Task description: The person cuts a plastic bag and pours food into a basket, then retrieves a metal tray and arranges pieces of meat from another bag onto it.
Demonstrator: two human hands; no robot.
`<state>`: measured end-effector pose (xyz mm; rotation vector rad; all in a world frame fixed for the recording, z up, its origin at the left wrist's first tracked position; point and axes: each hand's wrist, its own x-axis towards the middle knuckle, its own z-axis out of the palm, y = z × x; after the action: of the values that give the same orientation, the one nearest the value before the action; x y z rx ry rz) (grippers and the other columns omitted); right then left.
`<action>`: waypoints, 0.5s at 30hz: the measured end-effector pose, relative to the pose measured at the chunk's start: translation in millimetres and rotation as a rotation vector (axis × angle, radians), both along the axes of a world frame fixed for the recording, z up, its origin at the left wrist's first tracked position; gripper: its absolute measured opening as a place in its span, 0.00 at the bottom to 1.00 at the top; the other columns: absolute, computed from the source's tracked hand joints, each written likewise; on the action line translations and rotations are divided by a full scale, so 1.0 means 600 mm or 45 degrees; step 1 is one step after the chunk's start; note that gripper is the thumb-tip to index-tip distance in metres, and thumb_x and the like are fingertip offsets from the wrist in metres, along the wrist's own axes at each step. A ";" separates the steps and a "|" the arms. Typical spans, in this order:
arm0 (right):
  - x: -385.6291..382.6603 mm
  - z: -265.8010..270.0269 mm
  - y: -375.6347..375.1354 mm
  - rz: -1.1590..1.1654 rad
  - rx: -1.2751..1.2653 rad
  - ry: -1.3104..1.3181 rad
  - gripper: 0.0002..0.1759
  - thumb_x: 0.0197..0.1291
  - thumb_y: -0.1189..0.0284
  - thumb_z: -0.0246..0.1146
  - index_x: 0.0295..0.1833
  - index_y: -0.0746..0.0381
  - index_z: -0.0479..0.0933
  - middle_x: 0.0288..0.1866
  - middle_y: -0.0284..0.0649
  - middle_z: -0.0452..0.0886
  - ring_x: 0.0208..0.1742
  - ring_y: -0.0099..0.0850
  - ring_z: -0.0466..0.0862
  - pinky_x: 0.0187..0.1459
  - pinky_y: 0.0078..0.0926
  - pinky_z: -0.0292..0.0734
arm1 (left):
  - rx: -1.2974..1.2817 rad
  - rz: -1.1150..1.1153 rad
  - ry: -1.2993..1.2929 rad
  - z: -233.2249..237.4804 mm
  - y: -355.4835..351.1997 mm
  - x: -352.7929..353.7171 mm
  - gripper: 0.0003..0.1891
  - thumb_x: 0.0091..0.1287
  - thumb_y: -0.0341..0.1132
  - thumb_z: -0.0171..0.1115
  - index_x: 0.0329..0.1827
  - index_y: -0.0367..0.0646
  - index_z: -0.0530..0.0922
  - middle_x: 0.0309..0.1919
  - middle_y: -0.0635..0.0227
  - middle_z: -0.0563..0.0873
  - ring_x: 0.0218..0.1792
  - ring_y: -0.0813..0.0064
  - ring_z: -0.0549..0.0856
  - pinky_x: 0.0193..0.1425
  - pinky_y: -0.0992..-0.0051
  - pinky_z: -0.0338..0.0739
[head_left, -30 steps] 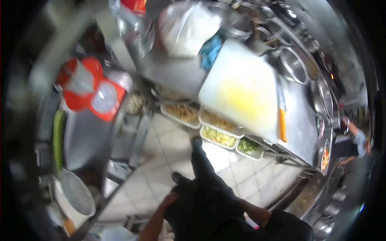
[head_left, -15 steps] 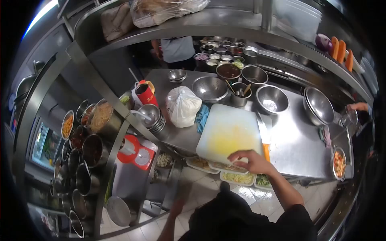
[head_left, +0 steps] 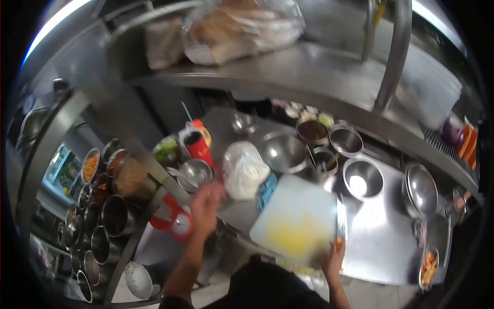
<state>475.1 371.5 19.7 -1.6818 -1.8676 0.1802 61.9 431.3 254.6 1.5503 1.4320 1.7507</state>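
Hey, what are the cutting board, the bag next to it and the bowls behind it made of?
Cutting board: looks like white plastic with a matte surface and a yellow stain in the middle.
Bag: probably thin whitish plastic film, judging by its crinkled folds.
Bowls: most likely stainless steel, grey with bright reflections.
Motion blur hides any finer texture.

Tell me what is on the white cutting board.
Only a yellow smear shows on the cutting board; a knife lies along its right edge, its handle mostly covered by the right hand.
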 end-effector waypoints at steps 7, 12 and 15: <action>-0.020 0.014 -0.008 -0.497 -0.084 -0.027 0.33 0.47 0.83 0.62 0.63 0.60 0.69 0.67 0.60 0.60 0.63 0.57 0.68 0.60 0.49 0.68 | 0.308 -0.298 0.124 0.038 0.117 -0.005 0.09 0.70 0.30 0.53 0.40 0.33 0.78 0.35 0.63 0.82 0.37 0.74 0.80 0.46 0.73 0.75; -0.001 -0.029 0.008 -0.607 -0.066 -0.029 0.30 0.48 0.85 0.59 0.61 0.60 0.69 0.56 0.57 0.67 0.51 0.55 0.74 0.52 0.46 0.73 | -0.234 -0.663 -0.104 -0.149 0.119 0.023 0.10 0.70 0.34 0.57 0.40 0.34 0.79 0.36 0.64 0.83 0.38 0.76 0.81 0.45 0.76 0.76; -0.042 0.058 0.006 -0.624 -0.107 0.126 0.31 0.48 0.86 0.58 0.62 0.60 0.69 0.54 0.56 0.69 0.51 0.56 0.75 0.52 0.44 0.74 | -0.572 -0.818 -0.276 -0.221 0.068 0.051 0.08 0.70 0.31 0.56 0.40 0.34 0.79 0.35 0.66 0.83 0.38 0.78 0.81 0.46 0.77 0.75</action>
<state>449.8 375.2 54.4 -2.0905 -1.3429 0.1369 92.7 472.3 121.8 1.3226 0.9755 1.0859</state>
